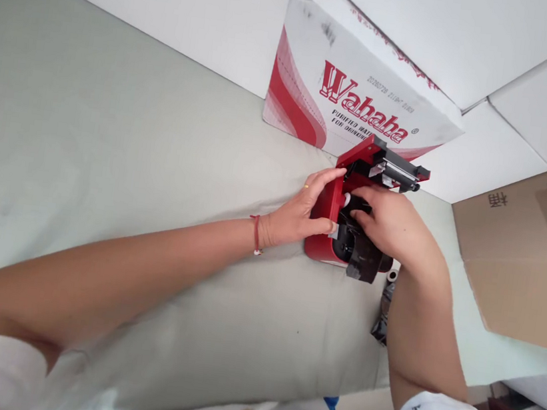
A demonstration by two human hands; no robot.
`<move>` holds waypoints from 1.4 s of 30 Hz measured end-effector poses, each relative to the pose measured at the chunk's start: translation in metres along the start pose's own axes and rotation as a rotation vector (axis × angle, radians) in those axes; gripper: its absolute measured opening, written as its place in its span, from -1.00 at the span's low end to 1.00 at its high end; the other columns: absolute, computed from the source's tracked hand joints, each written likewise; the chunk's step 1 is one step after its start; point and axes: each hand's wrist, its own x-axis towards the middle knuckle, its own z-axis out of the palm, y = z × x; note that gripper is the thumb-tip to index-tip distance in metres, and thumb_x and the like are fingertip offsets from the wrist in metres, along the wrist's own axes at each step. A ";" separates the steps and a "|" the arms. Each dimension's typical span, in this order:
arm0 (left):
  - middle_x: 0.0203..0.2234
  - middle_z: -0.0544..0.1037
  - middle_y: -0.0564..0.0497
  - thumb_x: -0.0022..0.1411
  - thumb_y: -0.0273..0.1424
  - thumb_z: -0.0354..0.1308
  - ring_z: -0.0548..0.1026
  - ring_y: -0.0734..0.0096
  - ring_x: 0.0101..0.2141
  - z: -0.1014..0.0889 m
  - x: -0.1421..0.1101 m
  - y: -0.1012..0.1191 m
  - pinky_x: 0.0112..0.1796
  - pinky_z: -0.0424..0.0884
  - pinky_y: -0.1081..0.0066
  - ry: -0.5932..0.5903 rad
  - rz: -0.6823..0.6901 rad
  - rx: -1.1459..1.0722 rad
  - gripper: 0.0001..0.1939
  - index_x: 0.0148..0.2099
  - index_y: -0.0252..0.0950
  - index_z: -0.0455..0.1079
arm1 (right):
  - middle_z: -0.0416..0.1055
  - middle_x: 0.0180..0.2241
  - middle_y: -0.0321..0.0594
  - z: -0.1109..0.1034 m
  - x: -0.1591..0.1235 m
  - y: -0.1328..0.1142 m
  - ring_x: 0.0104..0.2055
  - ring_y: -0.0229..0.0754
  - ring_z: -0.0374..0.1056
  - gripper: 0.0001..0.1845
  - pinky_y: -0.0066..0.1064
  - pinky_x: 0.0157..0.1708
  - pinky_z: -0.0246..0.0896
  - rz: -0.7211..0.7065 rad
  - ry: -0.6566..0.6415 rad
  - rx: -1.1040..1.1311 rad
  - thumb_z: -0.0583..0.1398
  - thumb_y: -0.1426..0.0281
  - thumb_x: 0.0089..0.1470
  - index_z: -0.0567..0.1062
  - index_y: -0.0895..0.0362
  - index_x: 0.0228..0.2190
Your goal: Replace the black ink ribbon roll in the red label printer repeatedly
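Note:
A small red machine with a black inside, like a label printer (319, 246), stands on the cloth with its lid (361, 151) tipped up. Under the lid sits a black roller assembly. My left hand (303, 210) grips the machine's left side, fingers toward the hinge and thumb near the front edge. Inside the opening, my right hand (388, 221) has its fingers bent onto a dark ribbon roll (361, 210); the fingertips are partly hidden. A strip of shiny black ribbon (364, 261) hangs over the machine's front. Beside my left fingers shows a white roll end (346, 200).
Behind the machine stands a white and red water carton (313, 55). A brown cardboard box (522, 265) is at the right. Another dark roll with a white core (386, 300) lies by my right forearm. Pale green cloth (110, 143) covers the surface; white panels rise behind it.

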 end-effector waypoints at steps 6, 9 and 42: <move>0.59 0.10 -0.14 0.22 -0.26 0.33 0.03 -0.16 0.60 0.000 0.000 0.003 0.60 -0.03 -0.20 0.001 0.003 0.020 -0.02 0.60 -0.06 0.05 | 0.65 0.14 0.08 0.007 0.018 0.002 0.12 0.15 0.57 -0.57 -0.12 0.11 0.39 0.005 -0.030 0.034 0.18 0.50 0.30 0.63 0.19 0.13; 0.59 0.10 -0.12 0.23 -0.26 0.34 0.04 -0.18 0.59 -0.001 0.000 0.003 0.60 -0.03 -0.22 0.003 0.003 0.015 -0.03 0.60 -0.02 0.06 | 0.65 0.18 0.02 0.001 0.004 0.003 0.11 0.10 0.59 -0.55 -0.10 0.12 0.44 -0.048 0.041 0.150 0.18 0.44 0.34 0.62 0.14 0.19; 0.59 0.27 0.01 0.55 0.09 0.08 -0.01 -0.11 0.65 -0.008 -0.008 0.013 0.61 -0.21 -0.31 0.027 0.204 0.209 -0.48 0.37 0.05 0.49 | 0.73 -0.03 -0.18 -0.016 -0.060 0.032 -0.03 -0.03 0.66 -0.55 -0.23 -0.13 0.52 -0.152 0.178 0.027 0.07 0.41 0.42 0.77 0.00 -0.02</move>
